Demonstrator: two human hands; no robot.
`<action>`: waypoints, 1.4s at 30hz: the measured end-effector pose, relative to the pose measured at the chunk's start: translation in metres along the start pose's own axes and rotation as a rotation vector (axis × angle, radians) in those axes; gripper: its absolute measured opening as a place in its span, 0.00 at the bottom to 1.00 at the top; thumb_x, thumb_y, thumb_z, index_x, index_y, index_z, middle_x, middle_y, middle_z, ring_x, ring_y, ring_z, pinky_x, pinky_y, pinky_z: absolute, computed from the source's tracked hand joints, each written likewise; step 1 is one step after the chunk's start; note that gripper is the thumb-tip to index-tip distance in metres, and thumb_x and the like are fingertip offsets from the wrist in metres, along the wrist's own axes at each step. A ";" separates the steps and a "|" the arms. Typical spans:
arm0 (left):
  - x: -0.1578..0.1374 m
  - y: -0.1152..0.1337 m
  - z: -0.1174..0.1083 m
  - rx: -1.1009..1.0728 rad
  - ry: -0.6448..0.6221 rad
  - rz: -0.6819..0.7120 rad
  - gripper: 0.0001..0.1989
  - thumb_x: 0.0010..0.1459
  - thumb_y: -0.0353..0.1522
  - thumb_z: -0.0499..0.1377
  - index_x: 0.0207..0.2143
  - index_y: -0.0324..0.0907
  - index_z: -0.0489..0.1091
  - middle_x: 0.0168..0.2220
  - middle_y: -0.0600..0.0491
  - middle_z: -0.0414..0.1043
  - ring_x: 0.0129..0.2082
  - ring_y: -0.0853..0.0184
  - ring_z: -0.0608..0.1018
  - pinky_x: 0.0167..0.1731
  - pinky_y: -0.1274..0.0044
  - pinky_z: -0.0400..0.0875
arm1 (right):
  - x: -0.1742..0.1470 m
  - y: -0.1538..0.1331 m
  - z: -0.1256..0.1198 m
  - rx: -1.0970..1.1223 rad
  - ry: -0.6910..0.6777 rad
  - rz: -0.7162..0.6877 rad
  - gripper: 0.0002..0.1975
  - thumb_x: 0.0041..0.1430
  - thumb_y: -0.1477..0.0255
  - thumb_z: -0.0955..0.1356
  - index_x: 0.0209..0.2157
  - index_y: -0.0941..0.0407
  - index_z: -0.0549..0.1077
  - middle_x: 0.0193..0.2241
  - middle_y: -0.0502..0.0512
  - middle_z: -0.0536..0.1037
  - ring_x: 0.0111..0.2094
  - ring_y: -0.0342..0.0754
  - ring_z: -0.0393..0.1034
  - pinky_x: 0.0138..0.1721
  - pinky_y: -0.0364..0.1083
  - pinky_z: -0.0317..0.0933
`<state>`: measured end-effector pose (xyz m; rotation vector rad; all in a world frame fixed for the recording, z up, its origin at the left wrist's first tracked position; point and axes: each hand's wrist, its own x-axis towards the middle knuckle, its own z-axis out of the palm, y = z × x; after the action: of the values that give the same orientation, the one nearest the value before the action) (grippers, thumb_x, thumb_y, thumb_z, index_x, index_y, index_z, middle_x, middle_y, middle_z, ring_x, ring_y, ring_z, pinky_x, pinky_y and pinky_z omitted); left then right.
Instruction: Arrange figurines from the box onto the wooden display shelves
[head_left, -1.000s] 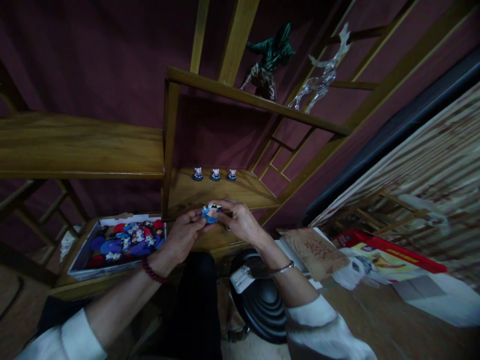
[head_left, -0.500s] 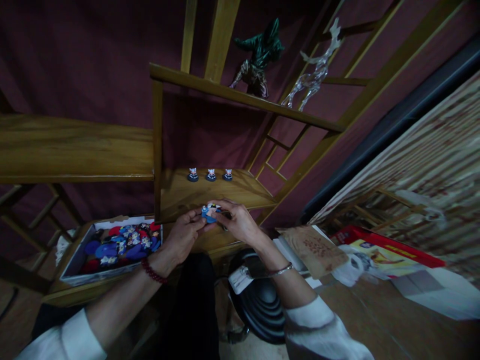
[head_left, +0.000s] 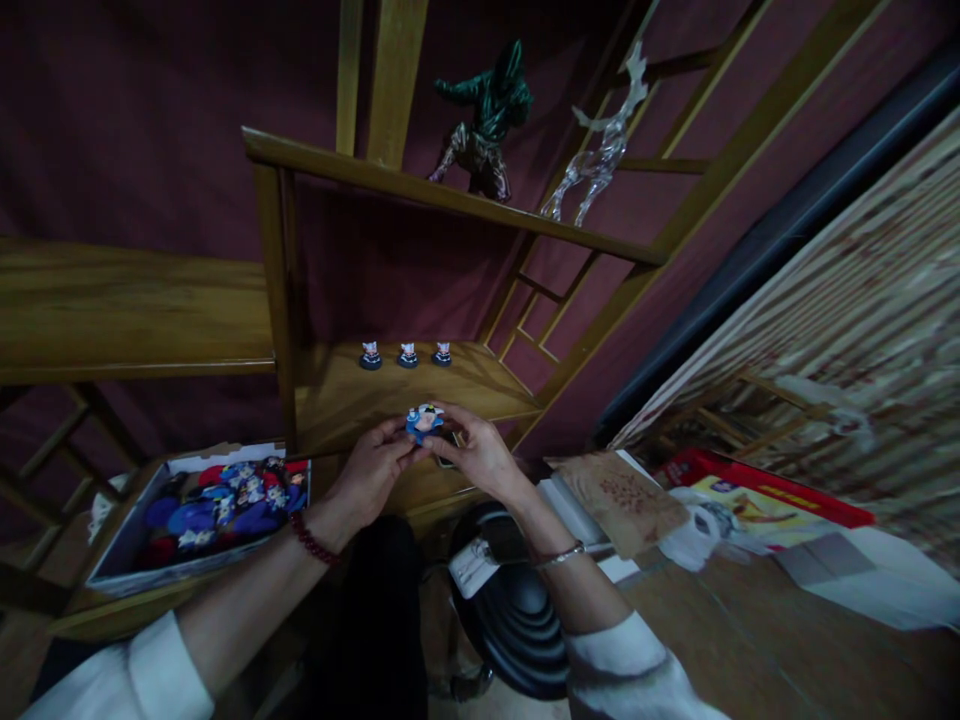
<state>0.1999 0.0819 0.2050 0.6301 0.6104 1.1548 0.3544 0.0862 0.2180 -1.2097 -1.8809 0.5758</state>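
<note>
A small blue and white figurine [head_left: 425,421] is held up between both of my hands, in front of the lower shelf [head_left: 337,400]. My left hand [head_left: 376,468] grips it from the left with the fingertips. From the right, my right hand [head_left: 480,455] pinches its other side. Beyond my hands, three small figurines with dark round bases stand in a row on the shelf: a left one [head_left: 370,355], a middle one [head_left: 407,355] and a right one [head_left: 442,354].
At the left, an open box [head_left: 112,575] holds many red and blue figurines. A green-hooded statue [head_left: 487,120] and a clear deer figure [head_left: 600,150] stand on the upper shelf. Below my right arm is a black round stool [head_left: 517,620]. A red and yellow box [head_left: 772,505] lies at right.
The view has shifted, so the shelf appears farther left. The figurine has turned slightly in my hands and shows more of its front. Both hands keep hold of it.
</note>
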 end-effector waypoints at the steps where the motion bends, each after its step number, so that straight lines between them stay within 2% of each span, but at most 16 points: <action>1: 0.002 -0.001 0.002 0.008 -0.001 -0.007 0.08 0.46 0.21 0.60 0.32 0.36 0.72 0.32 0.50 0.74 0.33 0.69 0.75 0.43 0.72 0.69 | 0.000 0.002 -0.001 0.011 -0.005 0.001 0.23 0.48 0.67 0.71 0.48 0.54 0.69 0.46 0.56 0.74 0.45 0.49 0.69 0.48 0.48 0.63; 8: 0.012 -0.002 0.015 0.039 -0.046 -0.047 0.07 0.47 0.20 0.58 0.30 0.36 0.72 0.32 0.50 0.74 0.32 0.71 0.75 0.41 0.75 0.69 | -0.001 0.013 -0.011 0.078 -0.013 0.053 0.27 0.49 0.69 0.71 0.52 0.52 0.65 0.47 0.54 0.73 0.44 0.48 0.70 0.48 0.48 0.63; 22: 0.035 -0.011 0.039 0.059 -0.107 -0.087 0.09 0.48 0.19 0.57 0.29 0.37 0.72 0.32 0.51 0.74 0.33 0.70 0.75 0.46 0.70 0.69 | 0.003 0.024 -0.037 0.060 0.070 0.058 0.14 0.55 0.67 0.66 0.43 0.55 0.72 0.42 0.55 0.76 0.42 0.48 0.70 0.45 0.46 0.64; 30: 0.050 -0.016 0.049 0.127 -0.159 -0.121 0.09 0.50 0.20 0.56 0.30 0.37 0.74 0.35 0.49 0.75 0.36 0.68 0.75 0.48 0.70 0.67 | 0.009 0.036 -0.052 0.083 0.046 0.109 0.15 0.54 0.62 0.66 0.38 0.57 0.73 0.33 0.52 0.77 0.30 0.44 0.70 0.31 0.42 0.65; 36: 0.062 -0.016 0.057 0.141 -0.165 -0.121 0.10 0.50 0.18 0.54 0.29 0.36 0.74 0.35 0.49 0.75 0.35 0.69 0.76 0.49 0.70 0.67 | 0.015 0.038 -0.063 0.156 0.038 0.129 0.14 0.52 0.63 0.67 0.39 0.57 0.73 0.36 0.52 0.77 0.33 0.45 0.71 0.33 0.42 0.65; 42: 0.069 -0.016 0.061 0.083 -0.203 -0.107 0.12 0.48 0.17 0.53 0.29 0.35 0.73 0.36 0.48 0.75 0.38 0.68 0.76 0.51 0.69 0.66 | 0.021 0.043 -0.075 0.220 0.088 0.175 0.16 0.50 0.63 0.68 0.39 0.57 0.74 0.36 0.52 0.78 0.36 0.46 0.71 0.36 0.43 0.66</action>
<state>0.2737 0.1352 0.2264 0.7659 0.5141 0.9559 0.4338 0.1198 0.2374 -1.2389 -1.6024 0.7891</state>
